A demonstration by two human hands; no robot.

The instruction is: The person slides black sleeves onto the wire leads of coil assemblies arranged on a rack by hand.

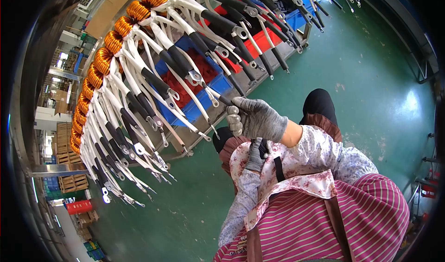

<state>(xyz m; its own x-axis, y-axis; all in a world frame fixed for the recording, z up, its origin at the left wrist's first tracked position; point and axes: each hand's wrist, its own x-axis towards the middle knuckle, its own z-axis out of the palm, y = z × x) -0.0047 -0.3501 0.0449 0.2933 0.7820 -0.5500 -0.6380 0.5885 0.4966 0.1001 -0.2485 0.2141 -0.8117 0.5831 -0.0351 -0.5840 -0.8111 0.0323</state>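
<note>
My right hand point(260, 118), in a grey knit glove, is closed in a pinch at the end of a white lead with a black sleeve point(225, 100). The lead's tip is hidden by the fingers. Below it, close to my lap, my left hand point(256, 157) wears the same kind of glove and has its fingers curled in. Something dark shows at those fingers, too small to name. Copper-wound ring coils point(103, 60) hang in a long curved row. From them spread many white leads with black sleeves and metal ring terminals point(194, 75).
Behind the leads, a blue bin point(218, 87) holds red pieces, with a red bin point(264, 38) beside it on a metal cart shelf point(282, 58). Green floor point(371, 90) lies around. Wooden pallets point(69, 144) stand at the far left.
</note>
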